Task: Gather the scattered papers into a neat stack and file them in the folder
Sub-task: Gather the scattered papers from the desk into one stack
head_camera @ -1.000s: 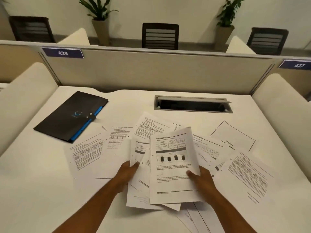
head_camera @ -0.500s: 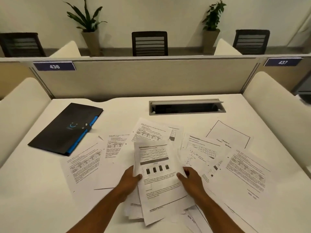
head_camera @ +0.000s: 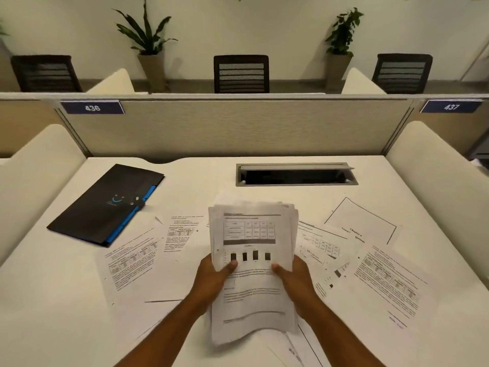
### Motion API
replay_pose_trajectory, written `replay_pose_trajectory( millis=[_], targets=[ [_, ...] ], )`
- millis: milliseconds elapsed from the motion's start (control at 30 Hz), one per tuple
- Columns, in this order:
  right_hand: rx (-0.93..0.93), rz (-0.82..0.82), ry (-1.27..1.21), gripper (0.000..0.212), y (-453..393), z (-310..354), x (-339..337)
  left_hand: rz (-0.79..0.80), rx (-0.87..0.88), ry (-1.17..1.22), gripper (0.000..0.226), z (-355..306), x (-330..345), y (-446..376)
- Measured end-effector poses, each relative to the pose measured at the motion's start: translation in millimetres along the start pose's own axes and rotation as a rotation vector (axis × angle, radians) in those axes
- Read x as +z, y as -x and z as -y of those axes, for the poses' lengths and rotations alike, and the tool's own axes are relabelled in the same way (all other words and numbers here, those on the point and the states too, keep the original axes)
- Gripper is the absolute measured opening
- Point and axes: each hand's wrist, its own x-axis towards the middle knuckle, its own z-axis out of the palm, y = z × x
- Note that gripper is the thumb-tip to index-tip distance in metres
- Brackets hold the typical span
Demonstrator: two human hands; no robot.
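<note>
A bundle of printed papers (head_camera: 252, 234) stands nearly upright above the desk centre, a table and bar chart on its top sheet. My left hand (head_camera: 211, 282) grips its left edge, thumb on the front. My right hand (head_camera: 296, 282) grips the right edge the same way. Loose sheets lie flat around it: two at the left (head_camera: 132, 260), several at the right (head_camera: 389, 284), one with a framed title (head_camera: 362, 223). More sheets (head_camera: 293, 348) lie under my wrists. The black folder (head_camera: 105, 205) with a blue edge lies shut at the far left.
A white desk (head_camera: 53, 313) carries everything. A metal cable tray (head_camera: 296, 176) with its lid raised sits at the back centre. A beige partition (head_camera: 238, 128) closes the back; padded side panels (head_camera: 436, 176) flank the desk. Chairs and potted plants stand beyond.
Both hands have pulled the central sheets together and lifted them off the desk into one upright bundle. The loose sheets at left and right have not moved.
</note>
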Motion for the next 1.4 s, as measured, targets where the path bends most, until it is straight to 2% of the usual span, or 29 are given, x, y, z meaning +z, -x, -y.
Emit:
replay_pose_trajectory(
  millis=[67,167,300,400,533,600,733,800,900,967,1100,1167,1233,1300,1400],
  targets=[
    [-0.089,-0.089,-0.051,0.035,1,13,-2,-0.073,0.092,-0.004,0.038,-11,1,1],
    [-0.246,-0.109,-0.074,0.031,6,40,-3,-0.195,0.258,-0.063,0.046,-34,4,3],
    [-0.441,-0.087,-0.104,0.045,11,69,0,-0.312,0.416,-0.044,0.045,-64,9,0],
    [-0.514,-0.174,-0.152,0.058,13,72,3,-0.338,0.481,0.021,0.04,-69,11,3],
    [-0.549,-0.176,-0.115,0.059,13,67,7,-0.324,0.498,0.027,0.035,-57,12,11],
    [-0.546,-0.177,-0.146,0.061,10,66,4,-0.36,0.507,0.048,0.037,-54,8,12],
    [-0.527,-0.081,-0.079,0.063,8,61,1,-0.284,0.46,-0.02,0.046,-45,6,11],
    [-0.511,-0.102,-0.093,0.056,6,58,2,-0.325,0.416,-0.03,0.044,-41,8,10],
    [-0.469,-0.085,-0.014,0.047,4,54,7,-0.249,0.405,-0.003,0.029,-38,14,12],
    [-0.441,-0.114,-0.01,0.038,4,54,7,-0.266,0.405,0.017,0.026,-42,12,14],
    [-0.531,-0.124,-0.021,0.033,12,47,3,-0.246,0.439,0.06,0.036,-35,8,19],
    [-0.477,-0.1,-0.021,0.039,15,34,4,-0.225,0.376,0.025,0.044,-18,15,24],
    [-0.403,-0.096,0.027,0.036,13,20,4,-0.229,0.305,0.005,0.044,-4,21,25],
    [-0.373,-0.133,0.051,0.027,7,14,0,-0.217,0.291,-0.021,0.038,-1,21,20],
    [-0.319,-0.257,-0.038,0.025,-3,23,-15,-0.133,0.337,-0.135,0.034,-10,10,4]
  ],
)
